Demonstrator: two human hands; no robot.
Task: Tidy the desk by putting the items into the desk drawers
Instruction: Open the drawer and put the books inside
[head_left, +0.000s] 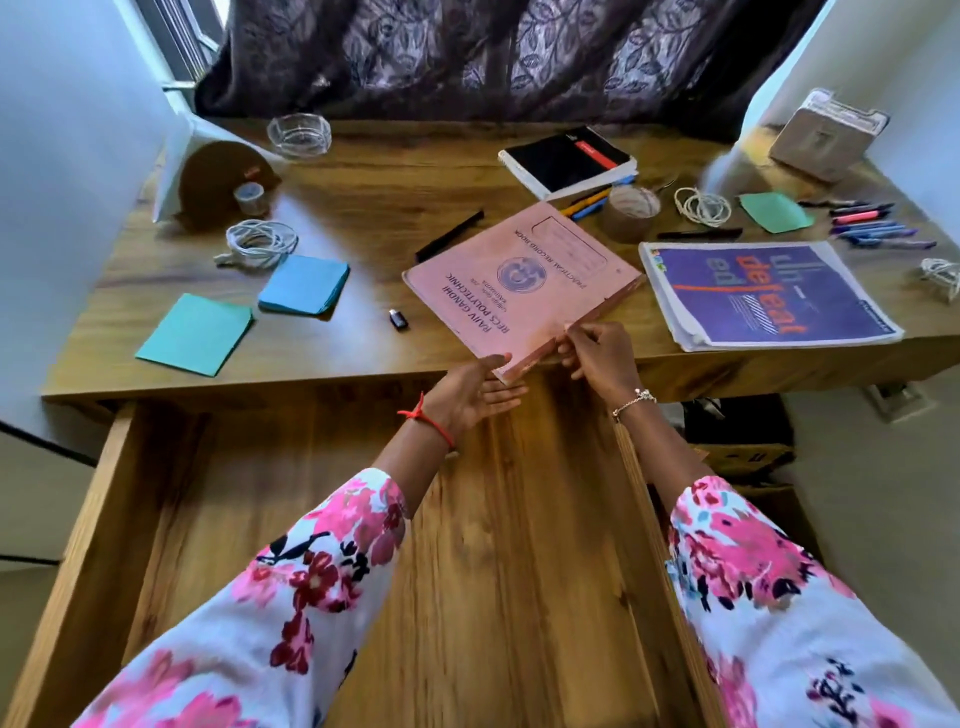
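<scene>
At the desk's front edge, right hand (597, 358) is pinching the spine corner of the pink card-covered record book (519, 280) while left hand (475, 395), open-palmed, is supporting beneath, presumably for lowering into the open wooden drawer (363, 519).

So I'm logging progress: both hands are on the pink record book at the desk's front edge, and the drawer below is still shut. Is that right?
Not quite. The head view shows the drawer pulled open below the desk edge, nothing visible in it. The rest holds: the left hand supports the pink record book from underneath at its near corner, and the right hand pinches its edge.
</scene>
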